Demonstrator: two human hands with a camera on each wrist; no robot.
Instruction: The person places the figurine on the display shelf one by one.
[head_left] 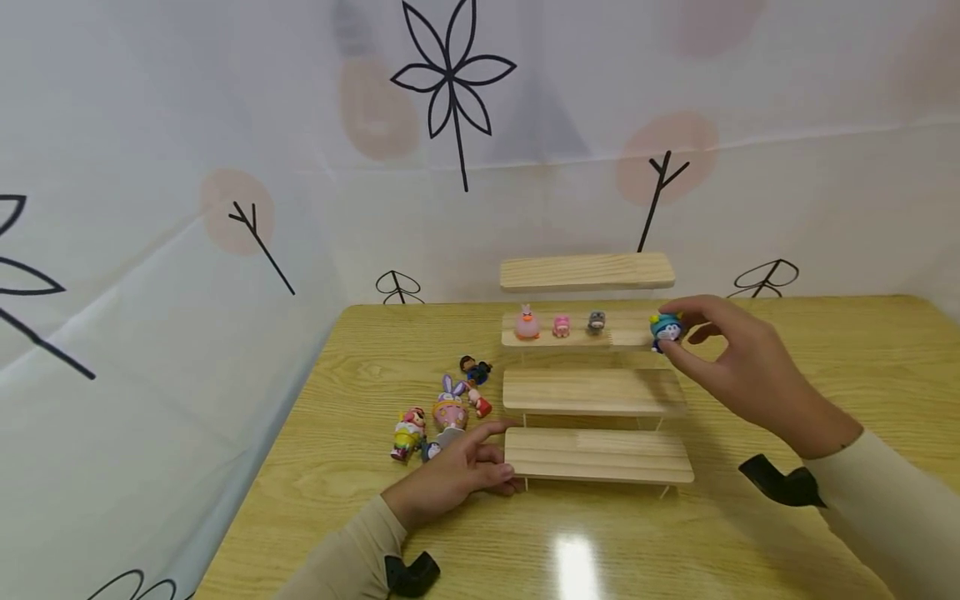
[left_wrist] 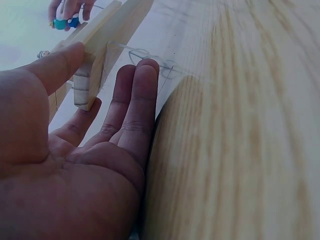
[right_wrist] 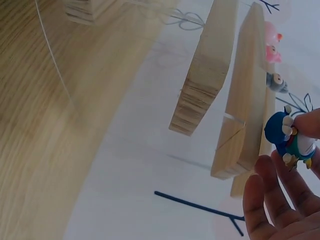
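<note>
Between thumb and fingers of my right hand (head_left: 750,367) is a small figurine (head_left: 665,329) with a teal-and-blue cap and white face. It is at the right end of the second tier from the top of a wooden display shelf (head_left: 592,392); whether it touches the board cannot be told. My left hand (head_left: 453,475) pinches the left end of the lowest board (left_wrist: 82,87), thumb on one side and a finger on the other. On the second tier stand a pink duck-like figurine (head_left: 527,325), a small pink figurine (head_left: 562,326) and a grey one (head_left: 596,322).
Left of the shelf, several figurines lie on the wooden table (head_left: 360,350): a bunny-eared one (head_left: 450,408), a yellow-clothed one (head_left: 408,433), a dark-clothed one (head_left: 476,369) and a red-clothed one (head_left: 477,402). A patterned white cloth (head_left: 555,200) hangs behind.
</note>
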